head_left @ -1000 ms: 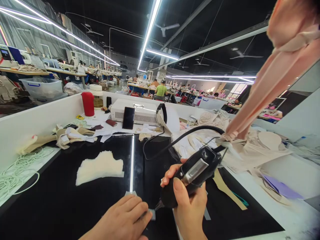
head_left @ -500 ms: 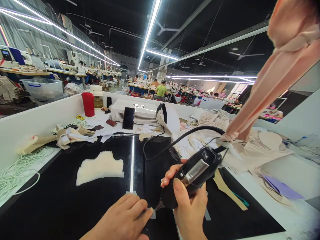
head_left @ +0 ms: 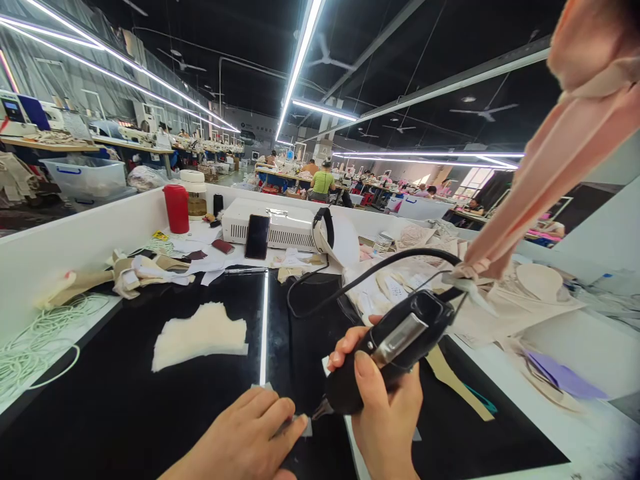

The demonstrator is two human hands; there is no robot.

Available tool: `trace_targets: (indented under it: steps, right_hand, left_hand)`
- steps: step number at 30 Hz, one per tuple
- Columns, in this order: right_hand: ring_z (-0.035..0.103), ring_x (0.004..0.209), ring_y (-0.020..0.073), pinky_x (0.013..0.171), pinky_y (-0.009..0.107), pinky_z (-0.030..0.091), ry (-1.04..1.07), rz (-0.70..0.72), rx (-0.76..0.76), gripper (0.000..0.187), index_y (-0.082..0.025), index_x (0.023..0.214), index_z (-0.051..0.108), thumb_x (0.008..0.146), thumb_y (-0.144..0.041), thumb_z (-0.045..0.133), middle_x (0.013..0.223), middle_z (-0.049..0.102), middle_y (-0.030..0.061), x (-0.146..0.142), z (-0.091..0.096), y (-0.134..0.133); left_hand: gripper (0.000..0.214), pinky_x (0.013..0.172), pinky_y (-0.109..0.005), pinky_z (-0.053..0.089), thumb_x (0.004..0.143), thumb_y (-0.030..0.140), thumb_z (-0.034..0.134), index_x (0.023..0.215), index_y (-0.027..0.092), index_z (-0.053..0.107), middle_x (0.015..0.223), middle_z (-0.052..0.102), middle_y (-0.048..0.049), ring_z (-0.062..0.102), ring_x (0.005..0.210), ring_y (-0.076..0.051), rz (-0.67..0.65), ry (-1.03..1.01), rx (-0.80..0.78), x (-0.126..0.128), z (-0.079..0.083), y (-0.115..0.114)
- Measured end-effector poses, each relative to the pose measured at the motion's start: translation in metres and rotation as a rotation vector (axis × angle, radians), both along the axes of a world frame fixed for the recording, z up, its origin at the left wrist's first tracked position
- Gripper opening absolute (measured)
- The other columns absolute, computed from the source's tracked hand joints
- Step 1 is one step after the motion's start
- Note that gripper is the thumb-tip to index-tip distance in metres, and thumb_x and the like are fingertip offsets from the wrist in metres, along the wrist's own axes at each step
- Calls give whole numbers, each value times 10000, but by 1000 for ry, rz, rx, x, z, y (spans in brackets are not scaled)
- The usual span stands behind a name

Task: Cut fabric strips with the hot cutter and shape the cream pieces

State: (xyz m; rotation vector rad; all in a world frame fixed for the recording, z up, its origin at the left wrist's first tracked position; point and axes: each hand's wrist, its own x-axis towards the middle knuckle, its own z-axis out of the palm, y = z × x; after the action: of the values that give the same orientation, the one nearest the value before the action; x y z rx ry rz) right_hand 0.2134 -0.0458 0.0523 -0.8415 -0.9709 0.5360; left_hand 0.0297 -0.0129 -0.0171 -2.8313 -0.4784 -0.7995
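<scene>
no legible text — labels too blurred

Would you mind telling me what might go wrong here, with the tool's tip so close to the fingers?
1. The black corded tool in the right hand has its tip right beside the left hand's fingertips, which pin a small grey piece; a slip might catch them.
2. The tool's cable loops over the cluttered table; it might snag and tug the tool.
</scene>
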Motion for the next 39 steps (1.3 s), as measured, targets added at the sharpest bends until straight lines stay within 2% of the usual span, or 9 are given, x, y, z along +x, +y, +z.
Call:
trace_targets:
  steps: [5, 9, 11, 16, 19, 26, 30, 33, 39]
  right_hand:
    - [649, 662, 127, 654, 314, 590, -12, 24, -7, 309, -328, 1218, 549, 955, -356, 708, 893, 659, -31, -1, -1, 0]
    - [654, 662, 128, 641, 301, 589, -30, 18, -12, 305, -326, 1207, 552, 950, -342, 715, 901, 662, -31, -1, -2, -1]
    - [656, 662, 125, 639, 292, 587, -22, 15, -12, 298, -329, 1204, 555, 951, -332, 713, 890, 664, -33, -1, -2, -1]
    - [652, 657, 118, 643, 285, 587, -8, 13, -10, 299, -327, 1197, 559, 945, -327, 721, 885, 667, -34, -1, 0, -1]
    - [653, 652, 124, 639, 292, 587, -10, 15, -5, 306, -313, 1194, 552, 941, -325, 723, 873, 668, -29, -1, 1, -1]
    - [643, 650, 140, 630, 325, 581, 14, -14, -10, 316, -303, 1197, 557, 933, -342, 727, 864, 659, -19, 1, 1, 1]
    - [639, 646, 137, 625, 321, 579, 17, -21, -3, 304, -300, 1182, 562, 933, -347, 729, 855, 652, -24, -1, 3, 0]
    - [640, 655, 137, 635, 329, 584, 31, -8, -9, 306, -303, 1196, 562, 939, -352, 722, 869, 652, -22, -2, 2, -1]
    - [656, 658, 124, 646, 299, 586, -28, 16, -3, 290, -330, 1207, 554, 957, -338, 701, 881, 663, -40, -1, -3, 0]
  left_hand:
    - [512, 876, -328, 465, 947, 586, 684, 1271, 193, 631, 1097, 658, -5, 596, 934, -202, 10, 15, 5, 0, -1, -1]
    - [571, 877, -337, 475, 899, 577, 748, 1292, 184, 616, 1107, 658, -16, 599, 948, -214, 15, 44, -21, 2, 3, -3]
    - [536, 880, -338, 473, 938, 586, 693, 1280, 179, 621, 1088, 661, -20, 600, 944, -214, 8, 18, -20, 4, 2, -1]
    - [457, 986, -338, 427, 1118, 494, 340, 1177, 180, 667, 1039, 690, -9, 607, 930, -185, -119, -180, 98, 8, -11, 8]
    - [421, 994, -330, 444, 1112, 482, 387, 1162, 177, 672, 1027, 710, 1, 623, 894, -170, -137, -169, 98, 7, -11, 8]
    - [394, 977, -323, 485, 1082, 505, 485, 1230, 179, 649, 1105, 726, 3, 655, 960, -173, -95, -12, -10, -1, 11, 3]
    - [390, 958, -336, 497, 1065, 509, 523, 1216, 173, 654, 1080, 725, -2, 654, 931, -174, -107, -52, -25, -2, 13, 4]
    - [391, 963, -341, 491, 1066, 504, 523, 1237, 174, 645, 1097, 715, -5, 650, 949, -176, -115, -44, -37, 1, 7, 5]
    - [458, 945, -360, 477, 1035, 576, 535, 1241, 183, 648, 1061, 685, -23, 615, 908, -192, -138, -146, -13, 8, -23, 9]
